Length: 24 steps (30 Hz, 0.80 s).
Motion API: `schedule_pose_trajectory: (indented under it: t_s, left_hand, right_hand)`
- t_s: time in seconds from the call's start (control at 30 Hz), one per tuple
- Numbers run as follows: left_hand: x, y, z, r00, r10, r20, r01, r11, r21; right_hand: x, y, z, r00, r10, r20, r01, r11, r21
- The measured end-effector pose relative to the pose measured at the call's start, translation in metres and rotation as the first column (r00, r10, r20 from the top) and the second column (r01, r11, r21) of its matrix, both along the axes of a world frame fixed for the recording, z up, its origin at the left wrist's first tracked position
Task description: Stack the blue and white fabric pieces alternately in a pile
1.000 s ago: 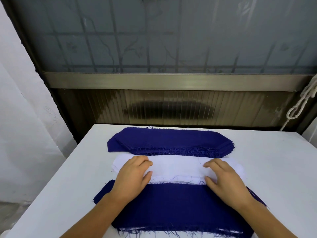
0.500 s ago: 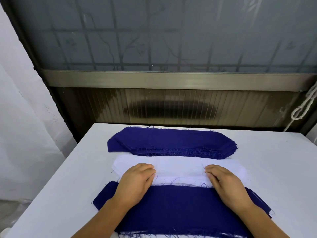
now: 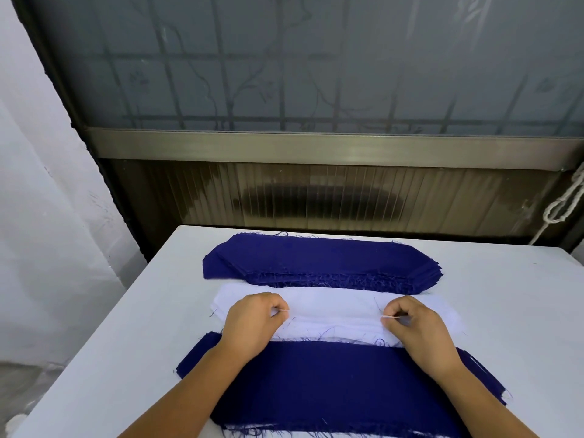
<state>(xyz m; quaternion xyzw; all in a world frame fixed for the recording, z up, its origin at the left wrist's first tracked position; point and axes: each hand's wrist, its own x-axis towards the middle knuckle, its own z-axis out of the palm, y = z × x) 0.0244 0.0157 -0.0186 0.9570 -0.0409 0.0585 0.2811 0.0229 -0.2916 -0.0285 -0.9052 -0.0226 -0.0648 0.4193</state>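
Counts: 3 fabric groups, 2 hands, 1 table, 1 rope.

Blue stacks: 2 – far blue stack (image 3: 322, 263) at back of table (image 3: 521, 311), many layers fanned at its ends, exact piece count cannot tell; near pile (image 3: 331, 384) at front edge, blue piece on top, a white layer peeking out under its front edge, layer count cannot tell. White stacks: 1 – white stack (image 3: 335, 314) between the two blue ones, several layers, number cannot tell. Hands: 2 – left hand (image 3: 252, 324) and right hand (image 3: 417, 330), each pinching the white stack's top piece, 1 piece pinched. Rope (image 3: 565, 203): 1, hanging at right, knotted.
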Motion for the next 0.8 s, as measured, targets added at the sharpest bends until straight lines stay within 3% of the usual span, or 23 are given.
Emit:
schedule_pose_trajectory:
  t_s: [0.23,0.43,0.7,0.8]
  left_hand:
    - [0.016,-0.001,0.014,0.991,0.038,-0.127,-0.044,0.998,-0.046]
    - [0.02,0.003,0.014,0.99,-0.013,-0.139,0.009,1.0,-0.027]
    - [0.002,0.022,0.0,0.998,0.05,0.042,-0.055,0.988,0.146]
    - [-0.001,0.035,0.006,0.992,0.065,0.109,-0.083,0.983,0.166]
  right_hand:
    - [-0.002,-0.001,0.001,1.0,-0.013,-0.002,0.013,0.993,0.113]
    - [-0.002,0.0,-0.001,0.998,-0.067,0.003,0.067,0.993,0.1]
    - [-0.004,-0.003,-0.002,0.98,-0.178,0.092,0.18,0.984,-0.003]
    - [-0.006,-0.001,0.007,0.963,-0.18,0.202,0.193,0.98,-0.044]
